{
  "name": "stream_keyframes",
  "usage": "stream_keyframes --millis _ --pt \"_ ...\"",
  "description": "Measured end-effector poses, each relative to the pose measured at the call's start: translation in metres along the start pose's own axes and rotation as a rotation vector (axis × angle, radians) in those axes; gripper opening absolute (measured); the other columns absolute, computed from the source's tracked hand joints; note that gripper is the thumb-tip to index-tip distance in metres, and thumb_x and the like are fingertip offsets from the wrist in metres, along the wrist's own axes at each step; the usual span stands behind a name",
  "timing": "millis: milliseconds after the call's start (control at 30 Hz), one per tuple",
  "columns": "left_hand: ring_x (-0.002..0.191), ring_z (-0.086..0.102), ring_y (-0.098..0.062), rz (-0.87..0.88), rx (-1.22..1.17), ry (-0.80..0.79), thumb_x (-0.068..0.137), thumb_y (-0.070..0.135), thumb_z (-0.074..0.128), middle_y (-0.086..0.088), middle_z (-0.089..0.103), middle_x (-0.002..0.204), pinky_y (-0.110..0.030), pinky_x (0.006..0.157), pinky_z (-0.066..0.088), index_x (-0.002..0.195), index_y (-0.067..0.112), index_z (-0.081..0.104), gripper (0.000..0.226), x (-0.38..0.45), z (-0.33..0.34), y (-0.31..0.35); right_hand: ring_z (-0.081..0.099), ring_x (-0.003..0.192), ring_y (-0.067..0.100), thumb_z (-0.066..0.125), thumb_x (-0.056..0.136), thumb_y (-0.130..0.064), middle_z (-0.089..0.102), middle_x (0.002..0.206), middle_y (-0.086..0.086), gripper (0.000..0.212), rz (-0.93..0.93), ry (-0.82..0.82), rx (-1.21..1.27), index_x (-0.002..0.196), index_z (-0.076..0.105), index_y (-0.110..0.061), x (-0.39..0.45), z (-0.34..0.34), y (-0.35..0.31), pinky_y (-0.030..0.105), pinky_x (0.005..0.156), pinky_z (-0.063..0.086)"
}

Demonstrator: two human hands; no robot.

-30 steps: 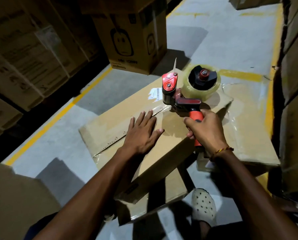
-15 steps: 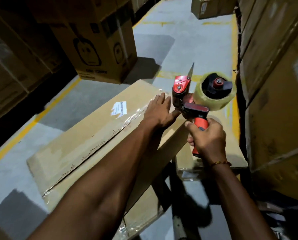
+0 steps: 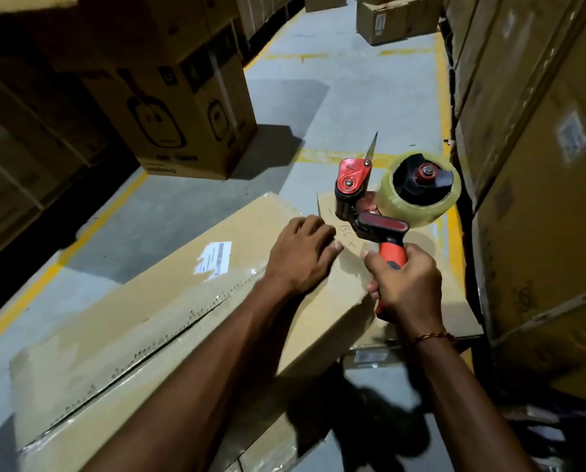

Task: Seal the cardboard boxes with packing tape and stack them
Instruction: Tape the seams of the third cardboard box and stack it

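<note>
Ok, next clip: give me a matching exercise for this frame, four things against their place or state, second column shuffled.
Things:
1. tape dispenser
2. left hand
3. white label
4. printed box

Places or states:
A. standing on the floor beyond the long box
B. stuck on the long box's top
C. gripped by the right hand
D. resting on the long box's far end

Pairs: 1-C, 2-D, 3-B, 4-A

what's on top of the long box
On the long box: a white label, clear tape along its seam, and the left hand. What the hand covers cannot be seen.
</note>
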State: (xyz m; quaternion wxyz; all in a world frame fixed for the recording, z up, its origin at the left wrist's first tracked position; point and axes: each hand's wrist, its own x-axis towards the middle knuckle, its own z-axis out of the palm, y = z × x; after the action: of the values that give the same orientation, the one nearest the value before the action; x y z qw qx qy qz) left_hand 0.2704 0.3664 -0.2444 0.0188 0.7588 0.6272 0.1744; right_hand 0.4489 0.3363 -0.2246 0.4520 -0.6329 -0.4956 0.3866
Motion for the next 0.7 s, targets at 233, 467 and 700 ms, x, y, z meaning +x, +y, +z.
stream_keyframes --millis 233,467,700 --pt "0.156 -0.003 -0.014 -0.376 -0.026 -0.157 0.103 0.060 0.019 0.004 -0.002 0.170 -0.039 0.126 0.002 0.162 0.020 0.006 0.073 -0.040 0.006 0.023 0.067 0.049 0.020 0.078 0.085 -0.037 0.068 0.065 0.010 0.029 0.030 -0.004 -0.037 0.087 0.059 -0.015 -0.006 -0.004 0.002 0.052 0.060 0.059" --pt "0.156 -0.003 -0.020 -0.373 0.059 -0.256 0.097 0.074 0.017 0.006 -0.001 0.170 -0.049 0.125 0.002 0.162 0.024 0.010 0.082 0.001 -0.002 -0.011 0.066 0.049 0.020 0.076 0.087 -0.032 0.068 0.059 0.007 0.023 0.048 -0.039 -0.015 0.089 0.060 -0.015 -0.013 -0.003 0.000 0.046 0.060 0.060" --pt "0.155 -0.002 -0.034 -0.518 0.137 -0.315 0.093 0.079 0.023 0.007 0.000 0.170 -0.069 0.117 -0.001 0.158 0.041 0.017 0.077 0.044 -0.024 -0.064 0.064 0.046 0.011 0.073 0.088 -0.027 0.066 0.061 0.006 0.018 0.040 -0.105 -0.028 0.084 0.058 -0.017 -0.017 0.005 -0.003 0.018 0.039 0.041"
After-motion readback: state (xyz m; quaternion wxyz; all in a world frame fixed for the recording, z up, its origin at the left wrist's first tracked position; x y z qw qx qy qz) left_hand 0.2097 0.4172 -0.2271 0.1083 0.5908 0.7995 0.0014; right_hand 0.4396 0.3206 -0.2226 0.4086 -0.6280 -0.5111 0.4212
